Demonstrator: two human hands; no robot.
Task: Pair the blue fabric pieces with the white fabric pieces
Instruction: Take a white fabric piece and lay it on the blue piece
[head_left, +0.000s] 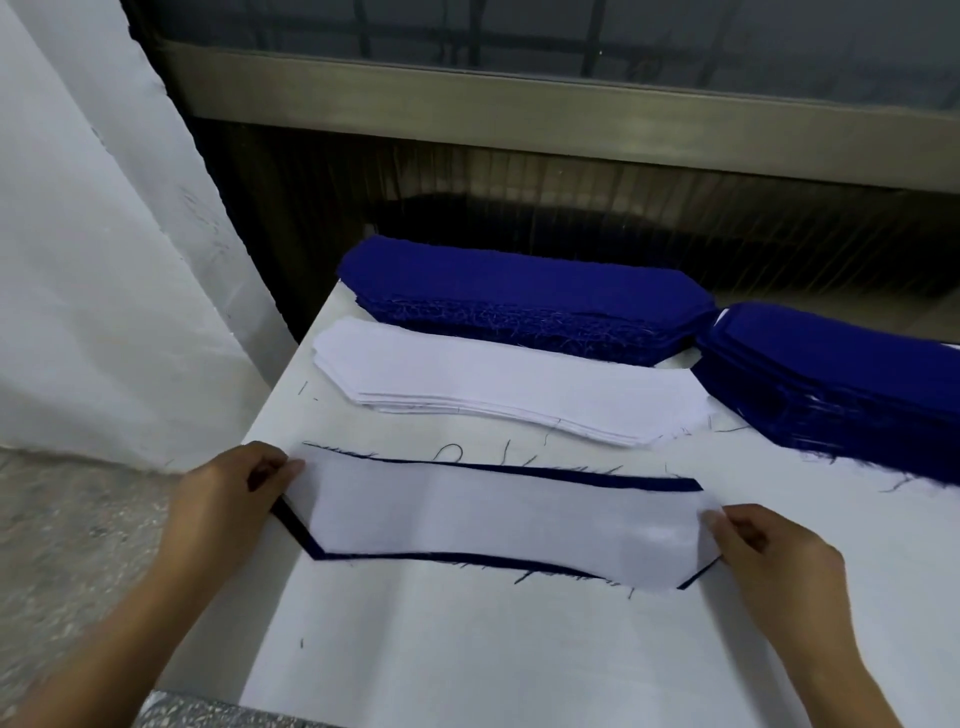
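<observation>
One white fabric piece (498, 519) lies on top of a slightly larger blue fabric piece (296, 530), whose dark border shows along the far, left and near edges. My left hand (228, 499) pinches the white piece's left end between thumb and fingers. At the right end, my right hand (779, 561) pinches the same white piece. Beyond them lies a stack of white pieces (509, 384). A thick stack of blue pieces (524, 296) sits at the table's far edge. Another blue stack (841, 379) with white layers between sits at the right.
The white table top (467, 649) carries loose dark threads. A white curtain (93, 260) hangs at the left over a speckled floor (67, 551). A window sill (519, 104) and a dark wall run behind the table.
</observation>
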